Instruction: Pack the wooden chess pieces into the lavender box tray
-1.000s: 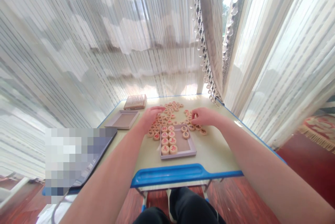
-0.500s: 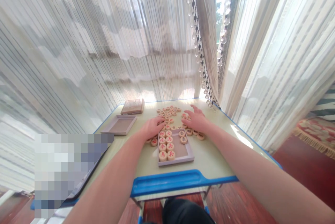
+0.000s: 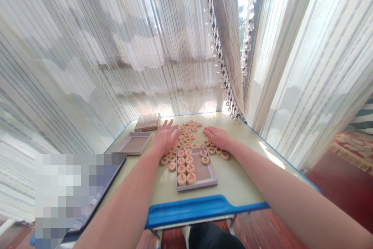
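Round wooden Chinese chess pieces [image 3: 186,135] lie spread over the table beyond a shallow tray [image 3: 214,177]. Two columns of pieces with red characters [image 3: 190,168] fill the tray's left side, and two dark-marked pieces [image 3: 205,159] sit at its upper right. My left hand [image 3: 166,136] is open, fingers apart, at the left edge of the loose pieces. On the other side my right hand [image 3: 217,137] lies flat and open over several pieces, hiding some of them. Neither hand shows a piece in its fingers.
An open shallow box part [image 3: 132,144] lies at the left of the table, with a flat wooden-looking box [image 3: 147,122] behind it. A dark-edged, pixelated object [image 3: 84,198] covers the near left. A blue pen groove [image 3: 189,208] runs along the front edge; curtains [image 3: 163,66] hang behind.
My left hand has lifted off the pieces and spread its fingers, uncovering several on the left. My right hand has flattened, its fingers now closer together.
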`<action>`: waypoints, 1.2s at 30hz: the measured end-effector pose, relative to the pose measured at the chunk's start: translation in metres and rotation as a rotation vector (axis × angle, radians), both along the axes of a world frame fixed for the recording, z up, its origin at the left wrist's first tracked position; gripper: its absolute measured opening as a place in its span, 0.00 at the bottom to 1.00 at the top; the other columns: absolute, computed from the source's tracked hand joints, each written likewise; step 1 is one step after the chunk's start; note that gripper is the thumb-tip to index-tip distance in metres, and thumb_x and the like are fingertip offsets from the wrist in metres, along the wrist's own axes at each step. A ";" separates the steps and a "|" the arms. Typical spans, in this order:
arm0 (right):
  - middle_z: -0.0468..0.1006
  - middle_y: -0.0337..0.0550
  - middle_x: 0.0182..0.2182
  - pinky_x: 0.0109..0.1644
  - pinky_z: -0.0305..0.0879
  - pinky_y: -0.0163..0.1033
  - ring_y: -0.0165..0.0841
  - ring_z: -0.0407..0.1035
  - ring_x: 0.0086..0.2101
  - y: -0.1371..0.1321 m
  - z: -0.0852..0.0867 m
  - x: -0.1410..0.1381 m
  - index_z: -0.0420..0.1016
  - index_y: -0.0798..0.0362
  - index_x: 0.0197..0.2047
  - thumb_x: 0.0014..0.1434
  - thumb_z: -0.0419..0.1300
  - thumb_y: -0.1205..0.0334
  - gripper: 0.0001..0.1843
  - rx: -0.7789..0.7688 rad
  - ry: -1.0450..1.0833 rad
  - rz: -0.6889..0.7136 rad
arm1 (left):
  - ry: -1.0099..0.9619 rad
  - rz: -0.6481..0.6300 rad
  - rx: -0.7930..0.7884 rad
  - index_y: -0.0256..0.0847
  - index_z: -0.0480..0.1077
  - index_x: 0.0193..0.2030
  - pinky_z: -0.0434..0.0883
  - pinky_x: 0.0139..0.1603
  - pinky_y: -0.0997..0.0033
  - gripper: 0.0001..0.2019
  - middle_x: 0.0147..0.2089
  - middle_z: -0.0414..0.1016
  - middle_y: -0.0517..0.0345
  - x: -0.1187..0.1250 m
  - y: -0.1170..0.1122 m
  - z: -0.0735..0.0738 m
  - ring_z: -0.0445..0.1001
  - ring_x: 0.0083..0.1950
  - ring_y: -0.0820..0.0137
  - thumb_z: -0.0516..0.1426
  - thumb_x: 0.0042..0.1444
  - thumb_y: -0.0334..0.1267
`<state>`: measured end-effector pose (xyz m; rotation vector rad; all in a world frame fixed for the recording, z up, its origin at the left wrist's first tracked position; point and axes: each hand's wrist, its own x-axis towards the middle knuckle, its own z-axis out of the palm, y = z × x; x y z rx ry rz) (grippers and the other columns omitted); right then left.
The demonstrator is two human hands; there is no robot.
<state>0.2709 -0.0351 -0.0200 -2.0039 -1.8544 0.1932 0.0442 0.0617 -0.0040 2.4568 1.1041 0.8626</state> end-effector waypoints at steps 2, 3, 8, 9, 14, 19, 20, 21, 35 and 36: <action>0.62 0.46 0.59 0.62 0.46 0.45 0.37 0.54 0.59 0.001 -0.001 0.000 0.64 0.51 0.57 0.64 0.35 0.49 0.28 0.011 -0.013 -0.006 | 0.196 -0.058 0.017 0.42 0.63 0.59 0.43 0.66 0.54 0.28 0.66 0.51 0.52 0.003 0.000 0.001 0.43 0.68 0.57 0.42 0.58 0.55; 0.63 0.46 0.59 0.62 0.47 0.45 0.37 0.54 0.58 0.001 -0.001 0.000 0.65 0.50 0.56 0.64 0.35 0.49 0.28 0.020 -0.016 -0.010 | 0.253 -0.088 -0.009 0.43 0.61 0.60 0.45 0.66 0.54 0.29 0.66 0.52 0.53 0.005 -0.001 0.002 0.45 0.68 0.58 0.40 0.58 0.56; 0.65 0.44 0.57 0.60 0.49 0.46 0.38 0.57 0.56 0.002 0.000 -0.001 0.66 0.48 0.55 0.64 0.35 0.49 0.27 0.039 -0.025 -0.024 | 0.297 -0.235 -0.010 0.46 0.67 0.54 0.57 0.61 0.63 0.28 0.59 0.66 0.56 0.014 -0.006 0.005 0.62 0.60 0.62 0.37 0.59 0.56; 0.66 0.44 0.56 0.60 0.50 0.47 0.38 0.58 0.56 0.002 0.000 -0.001 0.66 0.49 0.54 0.64 0.35 0.49 0.27 0.038 -0.027 -0.028 | 0.279 -0.240 0.015 0.46 0.69 0.51 0.59 0.59 0.64 0.28 0.56 0.68 0.55 0.014 -0.007 0.006 0.65 0.57 0.63 0.38 0.59 0.56; 0.67 0.44 0.55 0.58 0.51 0.47 0.39 0.59 0.54 0.002 -0.001 0.001 0.67 0.48 0.53 0.64 0.35 0.49 0.27 0.051 0.002 -0.044 | 0.242 -0.129 0.048 0.43 0.73 0.39 0.64 0.52 0.61 0.25 0.46 0.74 0.50 0.013 -0.005 0.004 0.71 0.47 0.62 0.38 0.60 0.52; 0.67 0.45 0.55 0.58 0.51 0.48 0.40 0.59 0.55 0.003 -0.001 0.000 0.67 0.47 0.53 0.64 0.35 0.49 0.27 0.043 0.003 -0.061 | 0.228 -0.078 0.129 0.40 0.70 0.48 0.61 0.56 0.60 0.24 0.51 0.72 0.47 0.022 -0.001 -0.002 0.68 0.53 0.60 0.39 0.61 0.47; 0.67 0.44 0.55 0.58 0.50 0.48 0.40 0.58 0.55 0.003 0.000 0.000 0.67 0.46 0.54 0.63 0.35 0.48 0.27 0.041 -0.003 -0.066 | 0.227 -0.082 0.136 0.39 0.68 0.52 0.57 0.59 0.59 0.25 0.55 0.69 0.47 0.023 -0.001 -0.002 0.64 0.57 0.60 0.38 0.61 0.47; 0.67 0.44 0.55 0.58 0.50 0.49 0.40 0.58 0.55 0.003 0.000 -0.001 0.67 0.46 0.54 0.63 0.35 0.48 0.27 0.038 -0.009 -0.069 | 0.245 -0.091 0.114 0.39 0.65 0.55 0.54 0.62 0.58 0.26 0.59 0.65 0.48 0.024 -0.001 -0.002 0.60 0.61 0.60 0.38 0.61 0.49; 0.65 0.43 0.56 0.59 0.47 0.47 0.40 0.54 0.57 0.001 0.004 -0.005 0.64 0.45 0.57 0.61 0.37 0.43 0.29 0.003 -0.084 -0.033 | 0.395 -0.117 0.001 0.50 0.58 0.61 0.41 0.64 0.51 0.30 0.66 0.52 0.58 0.024 -0.008 0.006 0.45 0.68 0.56 0.40 0.56 0.60; 0.65 0.43 0.56 0.58 0.48 0.47 0.40 0.54 0.56 0.001 0.004 -0.005 0.64 0.45 0.57 0.61 0.37 0.43 0.29 0.000 -0.084 -0.034 | 0.400 -0.123 -0.011 0.49 0.60 0.59 0.44 0.64 0.52 0.30 0.65 0.55 0.56 0.024 -0.008 0.005 0.49 0.66 0.56 0.39 0.56 0.60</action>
